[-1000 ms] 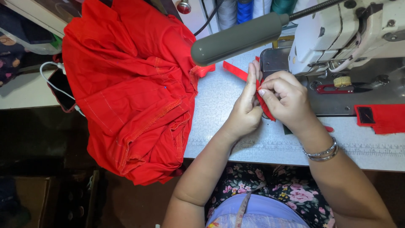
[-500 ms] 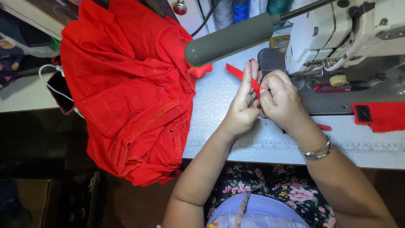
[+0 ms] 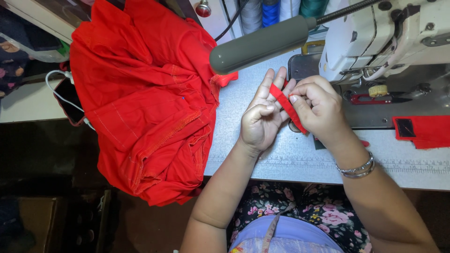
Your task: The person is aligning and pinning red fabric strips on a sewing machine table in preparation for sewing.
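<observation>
Only 1 view here, the head cam looking straight down, so that's all I'm going off.

My left hand (image 3: 260, 122) and right hand (image 3: 318, 110) are up close together over the grey bench (image 3: 286, 157), both working the same narrow red fabric strip (image 3: 287, 107). The right hand has its fingertips pinching the strip near its upper end. The left hand has its fingers stretched up behind the strip with the thumb tucked across the palm, so the strip lies against those fingers. The strip runs diagonally between the 2 hands, lower end dipping toward the right palm.

There are 2 silver bracelets (image 3: 358, 168) on my right wrist.

To the left, a big heap of red garment (image 3: 145, 103) covers the bench's left end and hangs off its front edge. A grey lamp head (image 3: 260, 44) on a flexible arm sticks out just above the hands. The cream sewing machine (image 3: 389, 37) sits at top right, with small red-handled snips (image 3: 363, 98) on its bed. Another red fabric piece (image 3: 422, 131) with a black patch lies at the far right. Thread cones (image 3: 272, 11) stand along the back. A phone (image 3: 70, 100) with a white cable lies left of the heap.
</observation>
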